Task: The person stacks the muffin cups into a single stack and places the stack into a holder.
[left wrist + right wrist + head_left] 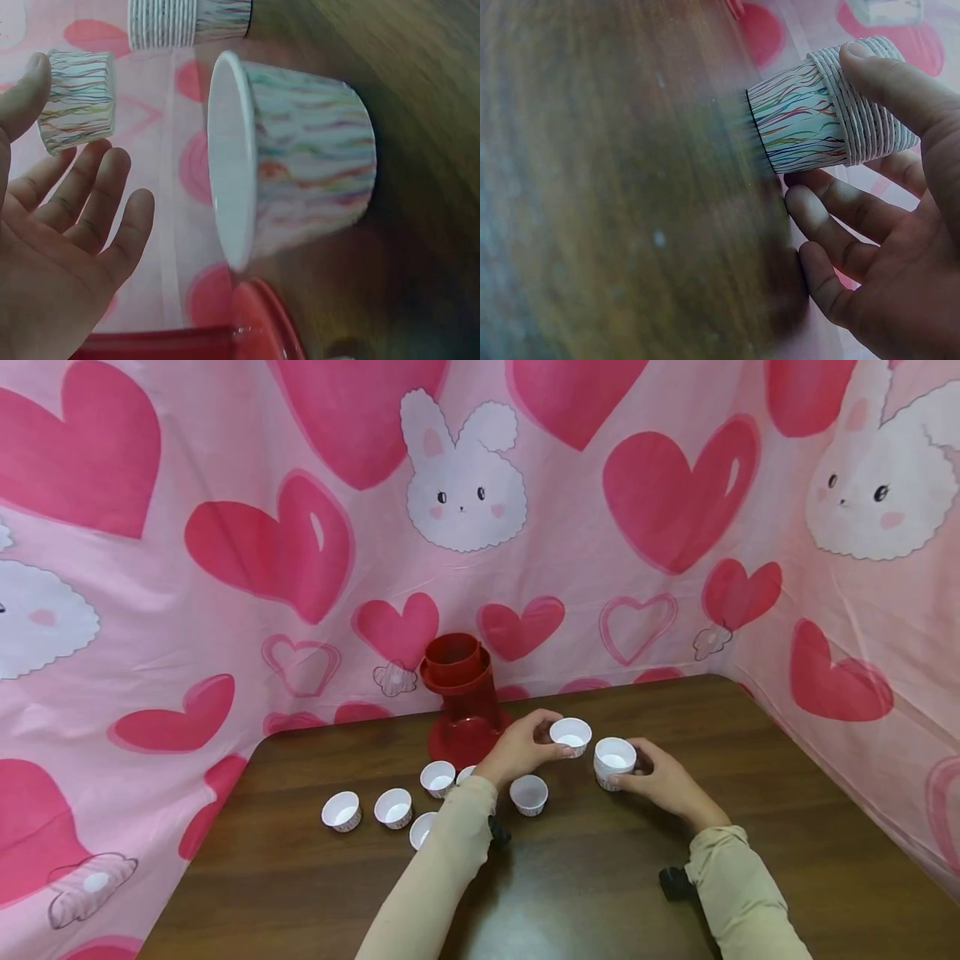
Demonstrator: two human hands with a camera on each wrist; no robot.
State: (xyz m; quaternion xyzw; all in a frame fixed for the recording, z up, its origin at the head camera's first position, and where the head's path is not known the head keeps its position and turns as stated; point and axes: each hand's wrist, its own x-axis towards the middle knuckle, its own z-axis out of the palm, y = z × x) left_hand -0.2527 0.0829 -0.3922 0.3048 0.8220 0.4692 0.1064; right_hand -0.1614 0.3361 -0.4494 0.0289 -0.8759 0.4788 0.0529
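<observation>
My left hand (522, 745) pinches a small white paper baking cup (572, 737) by its side, held up over the table. Wavy coloured lines run round that cup in the left wrist view. Just to its right, my right hand (670, 783) grips a stack of nested paper cups (614, 763). Several rolled rims show in the right wrist view, where the stack's base (799, 124) is close over the tabletop. A single paper cup (528, 797) stands upright between my forearms, and looms large in the left wrist view.
Several more loose cups (341, 811) stand upright on the left of the brown wooden table (600, 893), some partly behind my left sleeve. A red plastic holder with a round opening (465, 693) stands at the back. Pink heart-patterned cloth (300, 435) hangs behind and at both sides.
</observation>
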